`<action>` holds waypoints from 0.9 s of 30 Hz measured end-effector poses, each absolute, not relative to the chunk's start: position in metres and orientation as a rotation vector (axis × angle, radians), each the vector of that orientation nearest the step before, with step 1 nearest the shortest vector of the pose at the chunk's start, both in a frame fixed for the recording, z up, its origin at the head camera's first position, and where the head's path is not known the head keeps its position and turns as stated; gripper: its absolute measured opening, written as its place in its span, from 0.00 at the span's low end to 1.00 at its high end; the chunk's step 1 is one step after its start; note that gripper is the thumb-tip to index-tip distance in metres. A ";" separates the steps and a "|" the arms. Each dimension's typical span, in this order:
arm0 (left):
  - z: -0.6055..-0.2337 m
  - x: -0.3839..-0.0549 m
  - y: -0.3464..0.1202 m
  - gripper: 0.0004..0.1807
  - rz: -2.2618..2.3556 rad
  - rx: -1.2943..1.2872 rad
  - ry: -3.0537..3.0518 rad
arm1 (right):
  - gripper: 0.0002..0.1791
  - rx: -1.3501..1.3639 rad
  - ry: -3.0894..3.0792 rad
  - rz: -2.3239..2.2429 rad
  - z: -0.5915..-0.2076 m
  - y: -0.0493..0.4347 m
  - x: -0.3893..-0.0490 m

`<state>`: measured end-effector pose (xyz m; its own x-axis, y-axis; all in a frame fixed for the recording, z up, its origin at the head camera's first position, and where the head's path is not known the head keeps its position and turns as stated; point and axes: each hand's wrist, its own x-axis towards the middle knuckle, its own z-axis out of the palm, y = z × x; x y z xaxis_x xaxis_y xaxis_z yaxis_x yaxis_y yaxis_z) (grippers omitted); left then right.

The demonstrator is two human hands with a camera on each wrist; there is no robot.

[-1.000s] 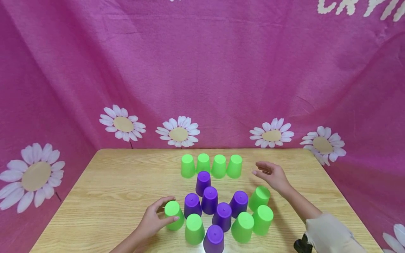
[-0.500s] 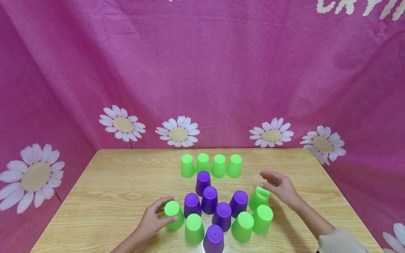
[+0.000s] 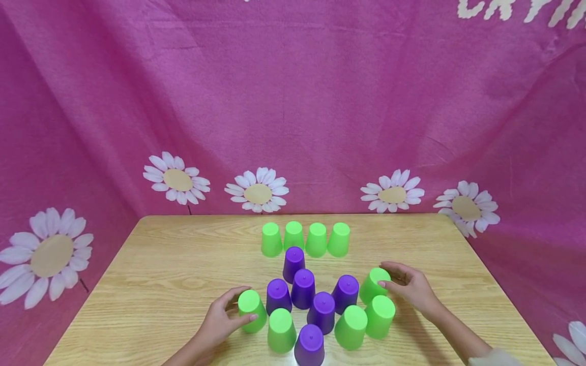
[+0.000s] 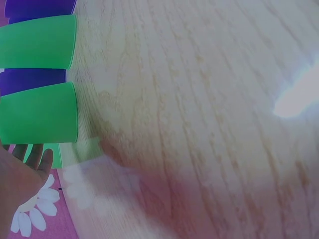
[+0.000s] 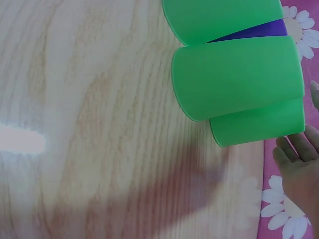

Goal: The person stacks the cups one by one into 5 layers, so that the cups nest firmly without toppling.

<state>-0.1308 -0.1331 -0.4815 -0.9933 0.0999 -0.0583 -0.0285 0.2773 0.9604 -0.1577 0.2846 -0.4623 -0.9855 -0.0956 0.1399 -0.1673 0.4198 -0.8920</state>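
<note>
In the head view, my left hand [image 3: 221, 316] holds a green cup [image 3: 252, 311] at the left, thumb across its near side and fingers round the far side. My right hand [image 3: 415, 292] reaches round the rightmost back green cup [image 3: 374, 286]; its thumb tip overlaps that cup, and firm grip does not show. In the right wrist view, the right hand's fingers [image 5: 294, 149] look loosely extended beside the cup. All cups stand upside down. Between the hands stand several purple cups [image 3: 321, 313], with a green cup [image 3: 281, 331] beside the left hand's cup.
Several green cups [image 3: 317, 240] form a row toward the back of the wooden table [image 3: 183, 264]. Two more green cups, one [image 3: 351, 328] nearer the middle and one [image 3: 380, 317] further right, stand before the right hand's cup. A pink floral cloth [image 3: 293, 101] hangs behind.
My right hand has come down and toward me, from above the right side to round the rightmost back green cup. The left hand and the cups have stayed in place.
</note>
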 end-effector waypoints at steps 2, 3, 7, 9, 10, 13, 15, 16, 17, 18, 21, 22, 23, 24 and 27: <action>-0.482 -0.131 -0.133 0.32 1.827 0.065 2.423 | 0.28 0.228 -2.596 1.660 -0.463 0.284 -0.156; -0.482 -0.131 -0.133 0.32 1.826 0.066 2.424 | 0.28 0.225 -2.598 1.664 -0.463 0.284 -0.156; -0.483 -0.131 -0.133 0.31 1.825 0.069 2.426 | 0.28 0.225 -2.579 1.701 -0.464 0.281 -0.154; -0.484 -0.131 -0.134 0.31 1.822 0.067 2.428 | 0.29 0.226 -2.576 1.708 -0.466 0.281 -0.154; -0.484 -0.131 -0.134 0.31 1.824 0.064 2.428 | 0.29 0.229 -2.577 1.705 -0.467 0.281 -0.154; -0.486 -0.131 -0.134 0.31 1.824 0.062 2.428 | 0.29 0.240 -2.580 1.696 -0.471 0.282 -0.155; -0.487 -0.131 -0.134 0.31 1.828 0.064 2.423 | 0.28 0.245 -2.581 1.691 -0.472 0.283 -0.155; -0.488 -0.131 -0.134 0.32 1.830 0.066 2.420 | 0.28 0.245 -2.583 1.686 -0.473 0.283 -0.155; -0.488 -0.131 -0.134 0.32 1.830 0.068 2.418 | 0.28 0.244 -2.586 1.684 -0.473 0.283 -0.155; -0.488 -0.131 -0.134 0.31 1.836 0.065 2.412 | 0.28 0.244 -2.589 1.676 -0.472 0.283 -0.155; -0.488 -0.132 -0.134 0.31 1.840 0.060 2.410 | 0.27 0.238 -2.598 1.655 -0.471 0.283 -0.156; -0.488 -0.132 -0.134 0.31 1.838 0.059 2.415 | 0.27 0.235 -2.604 1.645 -0.470 0.283 -0.157; -0.488 -0.132 -0.134 0.31 1.837 0.058 2.419 | 0.27 0.232 -2.609 1.635 -0.470 0.283 -0.157; -0.488 -0.132 -0.134 0.31 1.836 0.058 2.421 | 0.27 0.227 -2.612 1.629 -0.469 0.283 -0.158; -0.488 -0.131 -0.134 0.31 1.831 0.065 2.427 | 0.27 0.204 -2.625 1.596 -0.468 0.283 -0.161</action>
